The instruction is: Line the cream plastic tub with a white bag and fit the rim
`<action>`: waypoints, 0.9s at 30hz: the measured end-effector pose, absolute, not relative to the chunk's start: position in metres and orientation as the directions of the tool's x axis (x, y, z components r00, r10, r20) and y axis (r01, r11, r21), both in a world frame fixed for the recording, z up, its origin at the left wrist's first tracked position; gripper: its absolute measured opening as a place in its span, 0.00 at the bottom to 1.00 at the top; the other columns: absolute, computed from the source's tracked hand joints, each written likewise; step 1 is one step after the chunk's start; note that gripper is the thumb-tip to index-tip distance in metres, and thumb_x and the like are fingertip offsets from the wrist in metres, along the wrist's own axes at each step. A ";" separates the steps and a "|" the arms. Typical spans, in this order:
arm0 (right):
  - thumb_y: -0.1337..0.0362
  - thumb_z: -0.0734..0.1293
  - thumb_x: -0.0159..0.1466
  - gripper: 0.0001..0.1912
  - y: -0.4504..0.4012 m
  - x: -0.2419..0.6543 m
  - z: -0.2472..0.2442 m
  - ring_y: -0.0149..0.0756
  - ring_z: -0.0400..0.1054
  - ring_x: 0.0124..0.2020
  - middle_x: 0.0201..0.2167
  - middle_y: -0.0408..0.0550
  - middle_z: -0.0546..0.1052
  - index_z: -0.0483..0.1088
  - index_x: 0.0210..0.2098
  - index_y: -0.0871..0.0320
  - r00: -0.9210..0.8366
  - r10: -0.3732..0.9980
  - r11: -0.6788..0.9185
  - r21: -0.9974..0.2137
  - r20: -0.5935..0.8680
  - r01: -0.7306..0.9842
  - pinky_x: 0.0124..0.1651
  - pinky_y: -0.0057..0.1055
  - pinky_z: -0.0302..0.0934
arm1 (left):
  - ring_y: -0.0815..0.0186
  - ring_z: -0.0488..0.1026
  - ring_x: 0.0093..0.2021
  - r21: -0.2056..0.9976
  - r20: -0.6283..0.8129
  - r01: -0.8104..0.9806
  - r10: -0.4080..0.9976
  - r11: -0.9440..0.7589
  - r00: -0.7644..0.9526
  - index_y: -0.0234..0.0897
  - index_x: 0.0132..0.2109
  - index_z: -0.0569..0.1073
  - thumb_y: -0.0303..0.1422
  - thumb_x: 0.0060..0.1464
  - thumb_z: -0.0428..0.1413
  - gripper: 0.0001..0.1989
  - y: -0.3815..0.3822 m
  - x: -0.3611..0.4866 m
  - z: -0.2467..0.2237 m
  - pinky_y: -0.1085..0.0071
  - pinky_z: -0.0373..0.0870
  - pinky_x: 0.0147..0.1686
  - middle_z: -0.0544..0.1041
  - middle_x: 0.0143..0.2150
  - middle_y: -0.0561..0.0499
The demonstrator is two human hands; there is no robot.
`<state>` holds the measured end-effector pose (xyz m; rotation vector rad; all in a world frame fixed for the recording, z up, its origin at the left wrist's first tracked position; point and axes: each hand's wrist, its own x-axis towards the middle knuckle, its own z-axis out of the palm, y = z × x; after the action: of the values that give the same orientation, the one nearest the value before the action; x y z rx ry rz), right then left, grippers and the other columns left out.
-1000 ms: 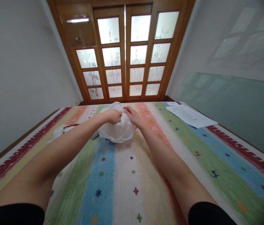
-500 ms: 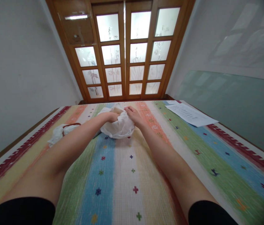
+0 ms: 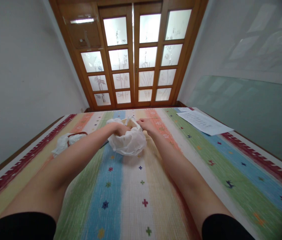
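Observation:
A crumpled white plastic bag [image 3: 128, 144] is between my two hands over the table. My left hand [image 3: 121, 129] reaches into the bag's mouth; its fingers are hidden inside the bag. With closed fingers, my right hand [image 3: 144, 124] grips the bag's rim at the right. Something pale yellowish shows in the bag's opening, too little of it to name. Left of the bag, partly behind my left forearm, lies a white bundle [image 3: 61, 143] with a brown-red band or handle [image 3: 77, 133] on it. A dark edge of some flat thing shows beside the bag, mostly covered.
The table wears a striped, patterned cloth [image 3: 133, 200]. Printed paper sheets [image 3: 203, 122] lie at the back right. A pale green glass panel [image 3: 246, 113] stands along the right side. Wooden doors with frosted panes [image 3: 132, 66] rise beyond the table's far edge.
The bag and my hands have come slightly nearer to me and to the right. The bag's mouth has changed shape around my left hand. My right hand keeps its hold on the rim.

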<state>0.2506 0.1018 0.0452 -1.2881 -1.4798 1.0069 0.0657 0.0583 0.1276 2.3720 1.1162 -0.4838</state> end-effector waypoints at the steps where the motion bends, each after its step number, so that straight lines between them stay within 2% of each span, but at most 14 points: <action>1: 0.55 0.68 0.57 0.15 0.101 0.252 0.048 0.30 0.58 0.23 0.17 0.37 0.64 0.62 0.21 0.55 -0.045 0.990 0.140 -0.954 0.133 0.264 0.27 0.28 0.50 | 0.52 0.72 0.63 0.284 -0.515 0.777 0.595 -0.561 0.617 0.41 0.62 0.73 0.36 0.42 0.64 0.36 0.054 0.067 0.129 0.69 0.70 0.58 0.78 0.61 0.48; 4: 0.54 0.67 0.61 0.14 0.095 0.255 0.066 0.31 0.63 0.27 0.22 0.39 0.69 0.66 0.25 0.55 -0.042 0.955 0.296 -0.931 0.294 0.214 0.33 0.29 0.57 | 0.52 0.71 0.64 0.290 -0.550 0.759 0.547 -0.583 0.631 0.40 0.61 0.74 0.34 0.42 0.64 0.35 0.045 0.072 0.133 0.68 0.68 0.61 0.77 0.63 0.48; 7: 0.54 0.68 0.62 0.11 0.081 0.258 0.090 0.36 0.70 0.39 0.35 0.44 0.77 0.73 0.36 0.55 -0.213 0.848 0.510 -0.857 0.486 0.075 0.46 0.33 0.64 | 0.54 0.74 0.59 0.277 -0.557 0.734 0.519 -0.620 0.649 0.40 0.55 0.78 0.33 0.44 0.63 0.28 0.035 0.075 0.140 0.67 0.69 0.59 0.80 0.59 0.48; 9: 0.56 0.69 0.62 0.12 0.070 0.259 0.104 0.39 0.72 0.46 0.43 0.47 0.79 0.76 0.41 0.55 -0.381 0.767 0.571 -0.820 0.517 0.036 0.53 0.37 0.63 | 0.54 0.76 0.55 0.226 -0.523 0.722 0.544 -0.654 0.656 0.41 0.51 0.79 0.33 0.46 0.61 0.22 0.026 0.075 0.149 0.66 0.70 0.57 0.82 0.55 0.48; 11: 0.58 0.70 0.62 0.13 0.063 0.260 0.111 0.42 0.72 0.50 0.46 0.48 0.79 0.77 0.45 0.54 -0.494 0.708 0.606 -0.794 0.505 0.056 0.57 0.40 0.62 | 0.55 0.76 0.54 0.149 -0.454 0.708 0.588 -0.691 0.669 0.41 0.50 0.80 0.32 0.49 0.60 0.19 0.016 0.074 0.162 0.65 0.69 0.56 0.82 0.54 0.48; 15: 0.61 0.71 0.59 0.16 0.065 0.254 0.107 0.43 0.72 0.51 0.47 0.48 0.80 0.77 0.47 0.55 -0.523 0.676 0.667 -0.733 0.519 0.135 0.59 0.41 0.61 | 0.58 0.77 0.49 0.054 -0.335 0.710 0.657 -0.702 0.675 0.44 0.52 0.79 0.30 0.56 0.54 0.18 0.000 0.068 0.187 0.66 0.70 0.50 0.82 0.52 0.50; 18: 0.57 0.69 0.61 0.10 0.073 0.247 0.096 0.41 0.72 0.43 0.38 0.47 0.80 0.77 0.37 0.56 -0.410 0.748 0.635 -0.743 0.523 0.210 0.52 0.38 0.63 | 0.57 0.77 0.46 -0.076 -0.244 0.780 0.770 -0.621 0.590 0.41 0.50 0.80 0.35 0.64 0.49 0.16 -0.006 0.065 0.195 0.64 0.69 0.49 0.82 0.48 0.46; 20: 0.54 0.68 0.61 0.11 0.077 0.243 0.088 0.39 0.69 0.37 0.32 0.45 0.77 0.74 0.32 0.56 -0.293 0.817 0.563 -0.798 0.497 0.216 0.44 0.35 0.62 | 0.55 0.77 0.46 -0.149 -0.194 0.814 0.824 -0.561 0.532 0.38 0.47 0.81 0.39 0.66 0.47 0.18 -0.008 0.064 0.193 0.63 0.69 0.49 0.82 0.46 0.43; 24: 0.54 0.68 0.58 0.11 0.084 0.240 0.072 0.34 0.65 0.29 0.25 0.41 0.73 0.70 0.28 0.56 -0.146 0.952 0.292 -0.942 0.270 0.163 0.34 0.30 0.59 | 0.53 0.78 0.47 -0.170 -0.124 0.858 0.875 -0.484 0.469 0.36 0.46 0.82 0.43 0.68 0.45 0.24 -0.009 0.065 0.180 0.62 0.70 0.48 0.83 0.47 0.40; 27: 0.57 0.69 0.56 0.10 0.090 0.243 0.057 0.33 0.63 0.27 0.21 0.40 0.71 0.69 0.24 0.56 -0.196 0.970 0.183 -0.966 0.146 0.183 0.34 0.31 0.59 | 0.50 0.78 0.47 -0.191 -0.112 0.890 0.910 -0.415 0.400 0.34 0.47 0.82 0.46 0.68 0.44 0.27 -0.008 0.068 0.174 0.60 0.72 0.47 0.83 0.46 0.36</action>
<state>0.2427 0.0900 0.0571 -1.1348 -1.5671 1.1110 0.0681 -0.0081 0.1743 2.7112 1.7487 -0.3224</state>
